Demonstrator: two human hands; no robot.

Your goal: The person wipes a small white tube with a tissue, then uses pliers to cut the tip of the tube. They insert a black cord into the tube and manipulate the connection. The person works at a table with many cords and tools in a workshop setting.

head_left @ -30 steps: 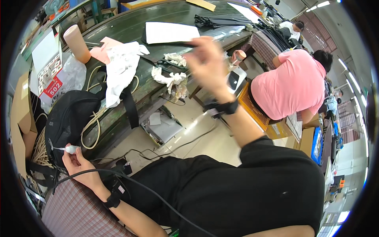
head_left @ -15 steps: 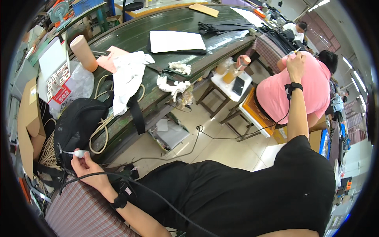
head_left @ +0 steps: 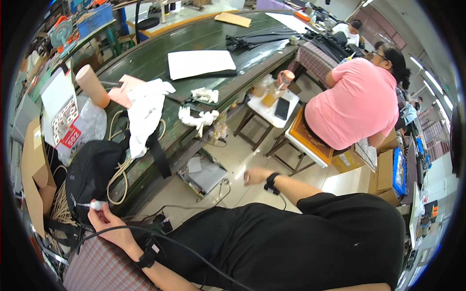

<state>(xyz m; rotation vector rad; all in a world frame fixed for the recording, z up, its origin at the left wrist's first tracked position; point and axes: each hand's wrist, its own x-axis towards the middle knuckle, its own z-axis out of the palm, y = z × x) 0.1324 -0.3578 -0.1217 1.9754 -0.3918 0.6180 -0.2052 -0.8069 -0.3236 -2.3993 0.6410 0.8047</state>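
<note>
My left hand (head_left: 112, 228) pinches a small white dropper bottle (head_left: 97, 205) with a thin nozzle pointing left. The nozzle is close to a black bag (head_left: 92, 169) lying at the table's near-left end. In front of my body, over the floor, hangs my right hand (head_left: 258, 176) with its fingers curled together. Whether anything is inside them is hidden. Both wrists wear black straps, and a dark cable crosses my left wrist.
A co-worker in pink (head_left: 352, 104) sits on a stool at right, beside a small white stool (head_left: 274, 109) bearing drinks and a phone. The green table (head_left: 145, 58) carries white cloth (head_left: 145, 111), gloves (head_left: 198, 119) and white sheets (head_left: 201, 64). An open carton (head_left: 34, 169) stands far left.
My right hand has come down and left, from beside the co-worker's shoulder to in front of my body. The co-worker's head has turned. My left hand still holds the dropper bottle.
</note>
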